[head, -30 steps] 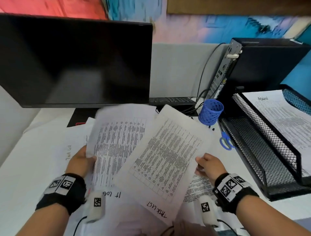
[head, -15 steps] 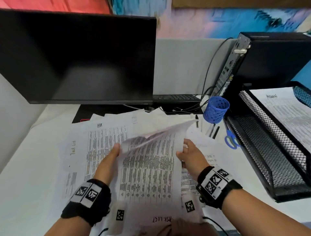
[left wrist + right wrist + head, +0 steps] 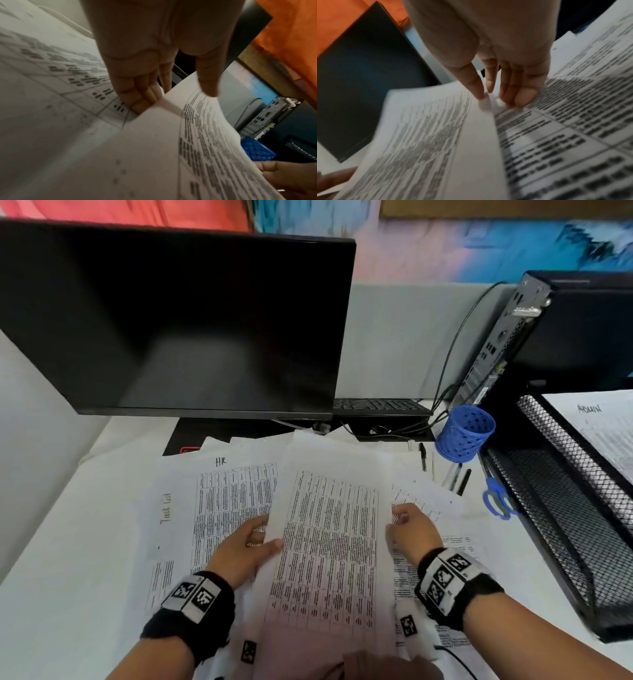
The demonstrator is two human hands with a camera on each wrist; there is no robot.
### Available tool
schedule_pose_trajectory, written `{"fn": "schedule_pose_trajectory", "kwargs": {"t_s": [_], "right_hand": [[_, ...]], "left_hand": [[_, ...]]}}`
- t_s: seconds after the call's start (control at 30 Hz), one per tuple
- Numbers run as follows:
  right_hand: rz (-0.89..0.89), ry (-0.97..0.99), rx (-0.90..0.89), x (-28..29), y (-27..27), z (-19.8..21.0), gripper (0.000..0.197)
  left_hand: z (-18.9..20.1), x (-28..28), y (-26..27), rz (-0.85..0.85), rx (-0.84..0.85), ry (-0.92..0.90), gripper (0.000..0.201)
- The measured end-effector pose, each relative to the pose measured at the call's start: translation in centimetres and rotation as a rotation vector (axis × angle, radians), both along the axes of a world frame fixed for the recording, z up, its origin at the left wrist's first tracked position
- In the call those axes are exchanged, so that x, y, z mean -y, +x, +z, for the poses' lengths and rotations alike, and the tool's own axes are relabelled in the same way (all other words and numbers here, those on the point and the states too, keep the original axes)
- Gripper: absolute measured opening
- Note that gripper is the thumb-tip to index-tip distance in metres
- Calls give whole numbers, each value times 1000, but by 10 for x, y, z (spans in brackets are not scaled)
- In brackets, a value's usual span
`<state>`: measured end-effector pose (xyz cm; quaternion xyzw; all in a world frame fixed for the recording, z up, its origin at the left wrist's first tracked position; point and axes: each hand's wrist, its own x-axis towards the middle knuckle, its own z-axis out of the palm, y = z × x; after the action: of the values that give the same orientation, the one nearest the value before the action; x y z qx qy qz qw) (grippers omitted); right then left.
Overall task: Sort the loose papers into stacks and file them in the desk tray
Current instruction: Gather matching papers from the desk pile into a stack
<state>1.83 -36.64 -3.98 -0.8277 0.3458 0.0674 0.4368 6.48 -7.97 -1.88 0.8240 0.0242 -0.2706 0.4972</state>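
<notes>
On the left side of the white tabletop (image 3: 61,542) lie loose papers (image 3: 171,508). One has "Task List" written on it. The next one over has "HR" at the top. A big black monitor (image 3: 178,316) stands behind them.

The left hand (image 3: 245,553) holds the left edge of one printed sheet (image 3: 329,546). The thumb lies on top of the sheet and the fingers (image 3: 142,92) go under it, so the hand is pinching the paper. This sheet lies in the middle, on top of the other papers.

The right hand (image 3: 412,530) is at the right edge of the same sheet. Its thumb sits on top of that edge and the fingers (image 3: 518,93) reach down to the page below. The edge is between thumb and fingers, so this hand is pinching the sheet too.

More papers spread out to the right of that hand. Past them are some pens (image 3: 459,474), a blue mesh cup (image 3: 464,433) and blue scissors (image 3: 495,496). A black computer box (image 3: 561,337) stands at the back.

On the far right is the black mesh desk tray (image 3: 561,508). A page marked "ADMIN" (image 3: 599,429) lies on its top level.
</notes>
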Motion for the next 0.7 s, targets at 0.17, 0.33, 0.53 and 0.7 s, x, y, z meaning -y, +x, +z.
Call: {"fn": "schedule_pose_trajectory", "kwargs": {"t_s": [0.17,0.33,0.53,0.7], "right_hand": [[334,-353,-173,29,-6,0,48],[649,-424,-335,43,-10,13,74],[835,-681,-380,40,-5,11,74],[834,-645,-307,44,-6,15,49]], "left_hand": [[-12,7,15,-10,-24,89,50],[-13,27,31,-48,-45,225,65],[-7,47,30,-173,29,348,19],[1,13,23,125,72,308,21]]}}
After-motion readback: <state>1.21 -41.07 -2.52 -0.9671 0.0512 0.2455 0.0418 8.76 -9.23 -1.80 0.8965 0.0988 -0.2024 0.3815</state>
